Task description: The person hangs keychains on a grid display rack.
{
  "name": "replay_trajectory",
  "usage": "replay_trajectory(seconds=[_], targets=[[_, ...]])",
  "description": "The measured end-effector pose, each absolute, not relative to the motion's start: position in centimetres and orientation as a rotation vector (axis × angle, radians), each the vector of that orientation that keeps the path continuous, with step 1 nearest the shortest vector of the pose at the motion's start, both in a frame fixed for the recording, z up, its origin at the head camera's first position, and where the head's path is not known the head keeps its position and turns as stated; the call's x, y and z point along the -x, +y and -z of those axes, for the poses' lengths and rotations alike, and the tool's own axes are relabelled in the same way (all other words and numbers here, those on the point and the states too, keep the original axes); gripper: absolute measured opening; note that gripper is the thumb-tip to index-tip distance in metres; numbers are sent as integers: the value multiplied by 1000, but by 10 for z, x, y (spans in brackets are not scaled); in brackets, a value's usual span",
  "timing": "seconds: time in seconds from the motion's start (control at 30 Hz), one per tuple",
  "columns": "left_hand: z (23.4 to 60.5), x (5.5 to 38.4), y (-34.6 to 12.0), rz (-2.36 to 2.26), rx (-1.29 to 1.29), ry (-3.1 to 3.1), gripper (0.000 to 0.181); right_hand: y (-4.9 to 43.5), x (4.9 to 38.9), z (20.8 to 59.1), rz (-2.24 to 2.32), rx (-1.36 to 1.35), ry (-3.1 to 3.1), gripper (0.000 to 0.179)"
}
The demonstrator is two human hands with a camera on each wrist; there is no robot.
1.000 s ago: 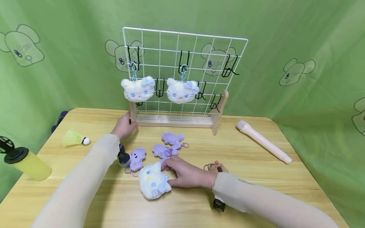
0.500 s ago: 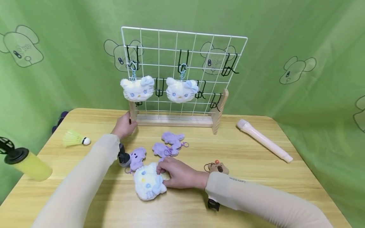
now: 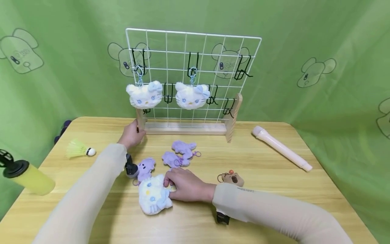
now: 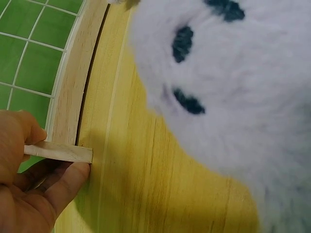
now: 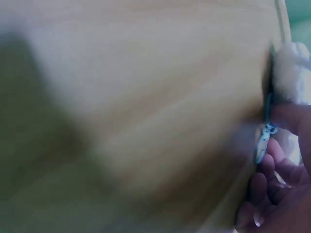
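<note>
My left hand (image 3: 131,135) grips the left wooden upright of a white wire grid rack (image 3: 186,128). The left wrist view shows the thumb and fingers of that hand (image 4: 41,182) on either side of the wooden foot (image 4: 65,152). A white cat-face plush keychain (image 3: 152,196) with a light blue bow is in my right hand (image 3: 189,185), low over the table. Its light blue clasp (image 5: 264,143) lies at the curled fingers in the right wrist view. Two similar cat plush keychains (image 3: 145,95) hang from black hooks on the grid.
Several purple plush keychains (image 3: 183,146) lie between my hands. A brown plush keychain (image 3: 233,179) sits beyond my right forearm. The pink microphone-shaped stick (image 3: 281,148) lies at right; a yellow shuttlecock (image 3: 80,149) and yellow bottle (image 3: 38,181) are at left. Black hooks (image 3: 243,72) jut from the grid.
My right hand has moved left across the table, carrying the white cat plush keychain along. My left hand stays on the rack's upright. The head view has shifted slightly.
</note>
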State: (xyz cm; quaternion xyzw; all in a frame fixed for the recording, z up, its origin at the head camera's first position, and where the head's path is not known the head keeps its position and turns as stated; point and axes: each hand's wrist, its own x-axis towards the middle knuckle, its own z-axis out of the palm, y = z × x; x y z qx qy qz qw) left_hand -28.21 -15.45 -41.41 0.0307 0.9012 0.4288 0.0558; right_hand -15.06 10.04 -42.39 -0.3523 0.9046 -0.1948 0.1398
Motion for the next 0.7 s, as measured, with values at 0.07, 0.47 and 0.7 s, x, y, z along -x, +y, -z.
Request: replay_trajectory(seconds=[0.07, 0.47, 0.7], targets=[[414, 282, -155, -1306, -97, 2739, 60, 100, 152, 422, 551, 1026, 2598, 17], [415, 283, -155, -1302, -101, 2743, 59, 108, 157, 414, 451, 1221, 2489, 14], [417, 283, -155, -1313, -105, 2738, 60, 122, 158, 402, 567, 1198, 2453, 12]])
